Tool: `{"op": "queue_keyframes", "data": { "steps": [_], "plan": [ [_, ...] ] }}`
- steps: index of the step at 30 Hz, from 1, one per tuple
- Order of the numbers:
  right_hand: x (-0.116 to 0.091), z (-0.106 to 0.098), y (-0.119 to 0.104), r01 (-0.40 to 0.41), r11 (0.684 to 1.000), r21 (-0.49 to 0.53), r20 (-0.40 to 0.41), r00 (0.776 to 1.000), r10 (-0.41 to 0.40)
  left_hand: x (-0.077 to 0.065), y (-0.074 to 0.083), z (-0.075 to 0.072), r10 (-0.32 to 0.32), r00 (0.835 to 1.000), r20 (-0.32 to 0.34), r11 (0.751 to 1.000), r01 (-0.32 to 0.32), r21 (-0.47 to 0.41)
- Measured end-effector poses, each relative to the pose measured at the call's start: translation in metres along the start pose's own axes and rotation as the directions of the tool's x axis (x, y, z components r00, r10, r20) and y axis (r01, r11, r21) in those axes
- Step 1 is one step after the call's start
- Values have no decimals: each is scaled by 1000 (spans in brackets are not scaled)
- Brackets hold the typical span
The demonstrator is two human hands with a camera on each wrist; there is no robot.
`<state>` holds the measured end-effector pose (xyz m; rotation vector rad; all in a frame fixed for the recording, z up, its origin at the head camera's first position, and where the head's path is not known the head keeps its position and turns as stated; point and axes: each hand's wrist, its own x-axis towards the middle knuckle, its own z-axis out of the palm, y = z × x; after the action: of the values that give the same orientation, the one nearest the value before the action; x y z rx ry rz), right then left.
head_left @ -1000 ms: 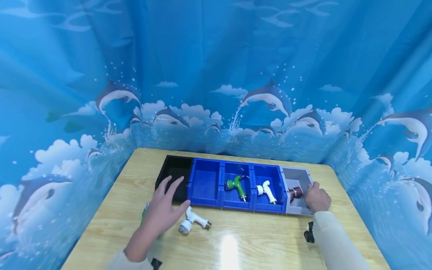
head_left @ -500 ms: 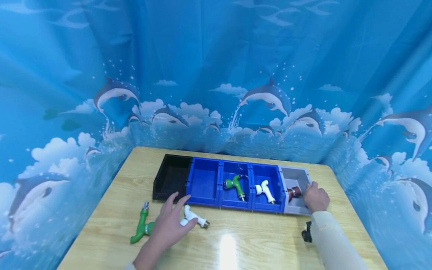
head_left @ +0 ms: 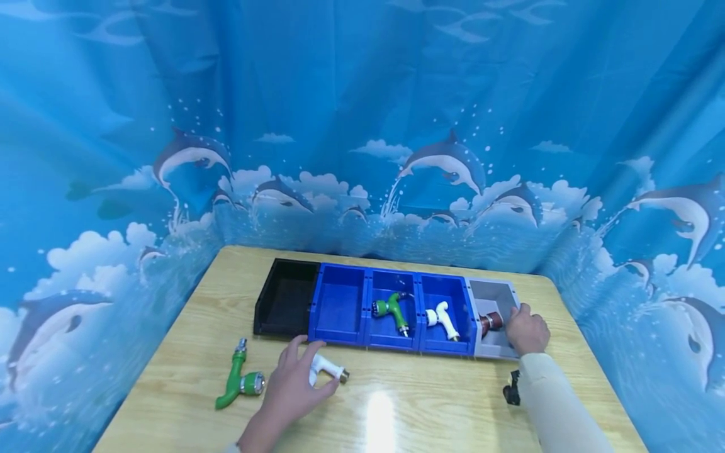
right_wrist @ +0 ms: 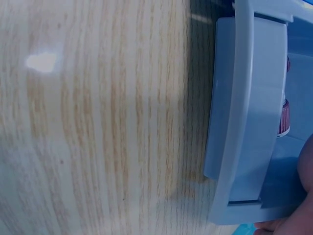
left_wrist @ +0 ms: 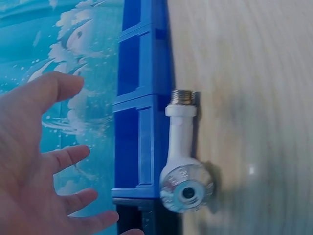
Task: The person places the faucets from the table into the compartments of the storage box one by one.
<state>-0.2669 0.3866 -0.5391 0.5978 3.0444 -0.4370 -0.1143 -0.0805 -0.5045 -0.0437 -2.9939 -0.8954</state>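
My left hand [head_left: 294, 387] is spread over a white tap [head_left: 328, 368], hiding part of it in the head view. In the left wrist view the fingers are apart with nothing between them, and the white tap [left_wrist: 183, 152] lies on the table, its brass thread pointing away. To the left of that hand lies a green tap [head_left: 238, 380]. My right hand [head_left: 528, 330] grips the right wall of the grey bin [head_left: 493, 289], with part of the hand inside and fingertips outside. A dark red tap [head_left: 490, 322] lies in this bin, beside the hand.
A row of joined bins runs along the back: a black bin [head_left: 289, 296], then a blue bin [head_left: 340, 302], then two more blue bins holding a green tap [head_left: 395, 309] and a white tap [head_left: 444, 319]. A dolphin-print curtain [head_left: 351, 126] surrounds the wooden table [head_left: 453, 402].
My left hand has moved right and toward me, from before the black bin to over the white tap, uncovering the green tap. The right hand stays on the grey bin.
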Motion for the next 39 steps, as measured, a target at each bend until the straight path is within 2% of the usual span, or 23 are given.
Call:
{"op": "queue_keyframes", "data": {
  "steps": [10,18,23,28,30,35,39],
  "plan": [
    [-3,0,1,5,1000,14,4,1000,-5,3,-10,26,56,998,-12,997,-55,45],
    [-2,-1,1,-33,999,36,32,999,32,3,-10,34,65,997,28,995,-67,73],
    [0,-10,1,-27,996,84,128,992,16,4,-8,34,76,997,33,993,-79,91],
    [2,-23,3,20,994,112,280,959,-51,6,-9,36,100,995,31,987,-103,124],
    [4,-26,5,42,996,79,310,949,-64,7,-9,37,110,993,36,985,-114,131],
    [9,-28,10,92,996,-20,304,949,-82,7,-8,40,116,992,39,984,-120,133],
    [11,-23,12,96,995,-8,268,959,-90,5,-7,41,112,993,27,985,-114,131]
  ]
}}
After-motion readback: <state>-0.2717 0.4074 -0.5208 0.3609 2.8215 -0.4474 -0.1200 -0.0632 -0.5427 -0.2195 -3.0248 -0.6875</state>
